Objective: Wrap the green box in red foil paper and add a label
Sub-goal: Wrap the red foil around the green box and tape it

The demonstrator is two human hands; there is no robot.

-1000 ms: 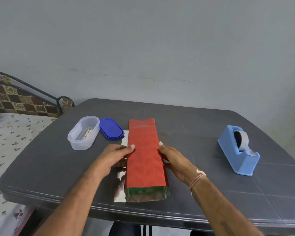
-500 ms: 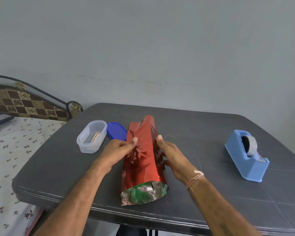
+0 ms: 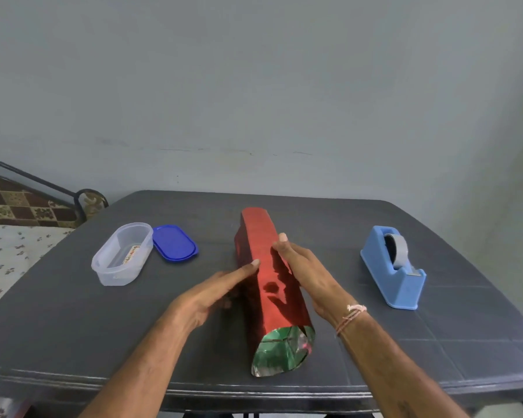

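1. On the dark table (image 3: 73,327), between a clear container (image 3: 120,257) and a blue tape dispenser (image 3: 393,270), the green box (image 3: 284,348) lies lengthwise inside a sleeve of red foil paper (image 3: 263,254). Only the box's near end shows, through the sleeve's open mouth.
2. The left hand (image 3: 212,294) has straight fingers. Its tips press the foil's left face and it holds nothing.
3. The right hand (image 3: 305,267) lays its thumb over the top edge. Its fingers are hidden along the right side, and it appears to clasp the package.
4. Judged from this, the wrap around the body is in hand, and both ends are not yet folded.
5. Next, one hand probably has to pin the overlap while the other reaches for tape.
6. A printed slip (image 3: 131,254) in the container, beside its blue lid (image 3: 175,242), may be the label.
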